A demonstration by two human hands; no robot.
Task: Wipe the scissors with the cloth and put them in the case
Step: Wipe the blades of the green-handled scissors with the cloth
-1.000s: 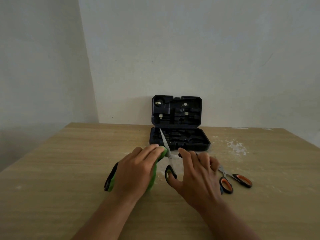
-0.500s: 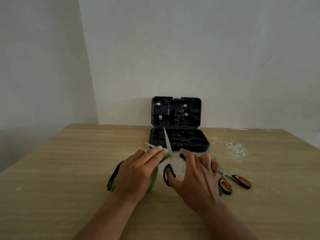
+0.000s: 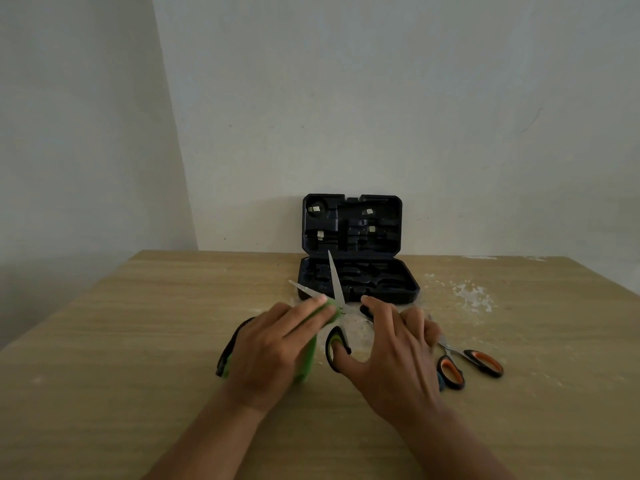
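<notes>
My right hand [image 3: 388, 355] grips the green-and-black-handled steel scissors [image 3: 337, 306] through their loops, blades spread and pointing away toward the open dark plastic case [image 3: 356, 271]. My left hand [image 3: 273, 344], fingers straight, presses the green cloth [image 3: 310, 355] against the left blade above the wooden counter [image 3: 138, 341].

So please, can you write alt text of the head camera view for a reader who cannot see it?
A left hand presses a green cloth on the open blades of scissors held by a right hand on a wooden table. Behind them stands an open dark case; orange-handled scissors lie at right.
</notes>
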